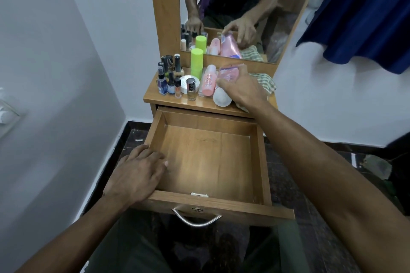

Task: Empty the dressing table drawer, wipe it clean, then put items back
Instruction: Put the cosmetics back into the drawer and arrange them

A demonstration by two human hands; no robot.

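My left hand (138, 169) rests flat on the drawer's (261, 162) left rim, fingers relaxed. The drawer is pulled out and bare inside. My right hand (240, 86) grips a pink pouch (228, 71) on the tabletop (168, 101) among the bottles (170, 77), beside the cloth (265, 83). I judge emptying done; refilling remains.
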